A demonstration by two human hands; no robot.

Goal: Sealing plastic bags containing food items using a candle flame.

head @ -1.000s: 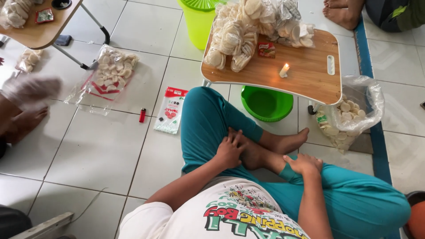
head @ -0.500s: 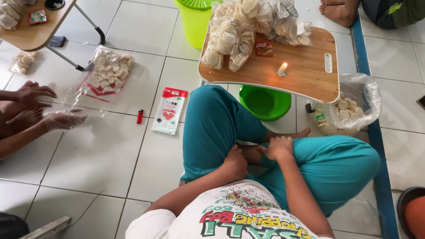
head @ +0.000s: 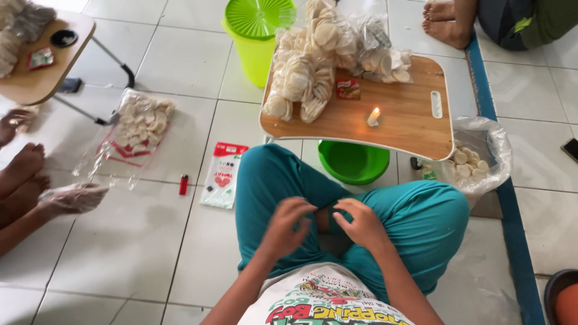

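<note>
Both hands hover empty over the crossed teal legs, left hand [head: 288, 225] and right hand [head: 360, 222] with fingers loosely spread. Ahead, on white floor tiles [head: 138, 235], a low wooden table [head: 409, 117] carries cracker bags [head: 307, 75] along its far edge and a lit candle [head: 374, 117] mid-board.

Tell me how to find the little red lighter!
Start at the low wooden table with the burning candle, then look left along the white tiled floor. Past the flat red-topped packet lies the lighter. It is the only small, slim, all-red stick there, lying alone.
</note>
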